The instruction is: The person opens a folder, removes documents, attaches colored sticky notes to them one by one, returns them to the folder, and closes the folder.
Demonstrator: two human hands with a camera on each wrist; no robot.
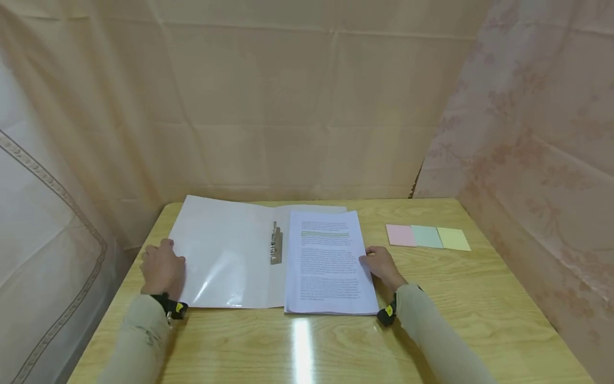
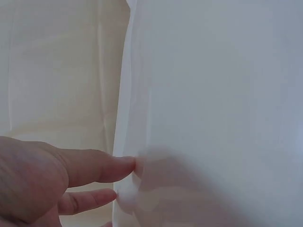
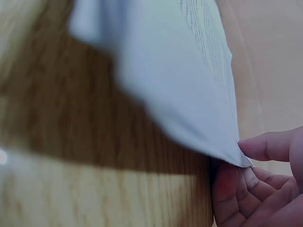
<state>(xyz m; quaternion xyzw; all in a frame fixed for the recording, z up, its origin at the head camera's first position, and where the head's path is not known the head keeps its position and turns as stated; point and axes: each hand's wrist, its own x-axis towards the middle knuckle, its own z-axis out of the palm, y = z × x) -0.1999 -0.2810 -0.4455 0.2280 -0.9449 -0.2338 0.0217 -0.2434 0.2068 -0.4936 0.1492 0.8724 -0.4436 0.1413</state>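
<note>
White folder point(image 1: 220, 266), lying open on the worktop point(image 1: 345, 352); used as landmark below. Left cover bare and glossy, with light reflections. Metal clip point(image 1: 275, 246) at the folder's middle, beside the fold. Paper stack point(image 1: 326, 272) lies over the folder's right half: printed text, one green highlighted line point(image 1: 325, 234) near the top of the sheet. Stack hides most of that half; a strip of the folder shows past the stack's far edge. Stack's near edge sticks out slightly beyond the folder's near edge.

Left hand point(image 1: 163, 269) at the folder's left edge, pinching the cover: thumb tip on the inner face, another finger at the edge, the other fingers partly hidden. Right hand point(image 1: 382, 265) on the folder's right side, pinching the right edge of the paper stack, thumb on top, fingers curled below. Right wrist view shows that edge raised off the worktop; cannot tell if the folder's right cover is in the pinch too.

Light sleeves and black wristbands on both arms, near side of the folder. Right of the folder, well apart from it: pink note pad point(image 1: 401, 235), green note pad point(image 1: 427, 236), yellow note pad point(image 1: 453, 239), in a row, touching. Tan curtain point(image 1: 307, 106) behind the folder; floral cloth point(image 1: 542, 138) far right of it, white cloth point(image 1: 43, 250) far left.
</note>
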